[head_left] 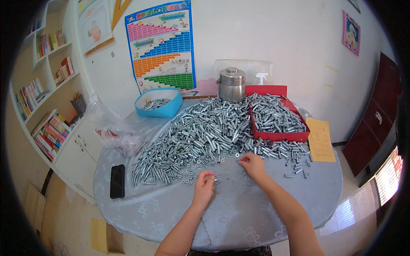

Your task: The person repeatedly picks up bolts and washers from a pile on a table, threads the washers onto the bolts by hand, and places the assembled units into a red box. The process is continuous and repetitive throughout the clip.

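Note:
A large heap of silver metal bolts and sleeves [200,128] covers the far half of the table. Loose washers [188,174] lie along its near edge. My left hand [204,188] is closed at the table's middle, beside some small rings [222,176]; whatever its fingers hold is too small to make out. Farther right, my right hand [253,165] has its fingers pinched together at the heap's near edge. One washer [237,155] shows just beyond these fingertips, and I cannot tell whether they touch it.
A red box [279,136] full of metal sleeves stands right of the heap, a blue bin [164,112] at the far left. Around them are a steel canister [232,87], a spray bottle [261,78], a yellow paper [320,141], a black phone [117,181] and a plastic bag [113,123].

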Available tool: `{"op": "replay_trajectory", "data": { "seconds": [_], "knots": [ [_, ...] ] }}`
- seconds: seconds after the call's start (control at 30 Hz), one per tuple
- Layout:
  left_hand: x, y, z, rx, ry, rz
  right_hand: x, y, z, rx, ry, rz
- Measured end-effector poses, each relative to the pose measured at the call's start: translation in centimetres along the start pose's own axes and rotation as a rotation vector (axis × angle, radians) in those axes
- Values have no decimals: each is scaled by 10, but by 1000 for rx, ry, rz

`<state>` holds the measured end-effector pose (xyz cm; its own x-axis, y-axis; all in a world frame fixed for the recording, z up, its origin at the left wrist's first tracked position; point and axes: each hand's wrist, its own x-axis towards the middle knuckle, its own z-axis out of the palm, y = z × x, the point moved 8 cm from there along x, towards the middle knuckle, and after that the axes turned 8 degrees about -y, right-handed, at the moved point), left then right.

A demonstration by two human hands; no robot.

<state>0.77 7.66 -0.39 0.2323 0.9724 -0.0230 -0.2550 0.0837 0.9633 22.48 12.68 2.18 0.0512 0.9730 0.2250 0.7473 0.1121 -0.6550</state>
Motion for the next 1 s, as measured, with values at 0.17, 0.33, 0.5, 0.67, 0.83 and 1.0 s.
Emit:
{"op": "replay_trajectory", "data": {
  "seconds": [0.17,0.33,0.5,0.67,0.83,1.0],
  "knots": [
    [0,-3,6,2,-15,-36,-30,4,7,403,-220,113],
    [-8,-6,15,-71,-50,-185,-66,-36,27,973,-438,169],
    [-9,-14,25,-187,-150,-273,-73,-44,39,1051,-515,123],
    [-11,-17,30,-224,-191,-314,-73,-43,35,790,-409,20],
    [-11,-18,32,-173,-158,-308,-78,-68,19,472,-252,-213],
    [-5,-12,35,-167,-205,-126,-72,-37,32,797,-250,12]
  ]
}}
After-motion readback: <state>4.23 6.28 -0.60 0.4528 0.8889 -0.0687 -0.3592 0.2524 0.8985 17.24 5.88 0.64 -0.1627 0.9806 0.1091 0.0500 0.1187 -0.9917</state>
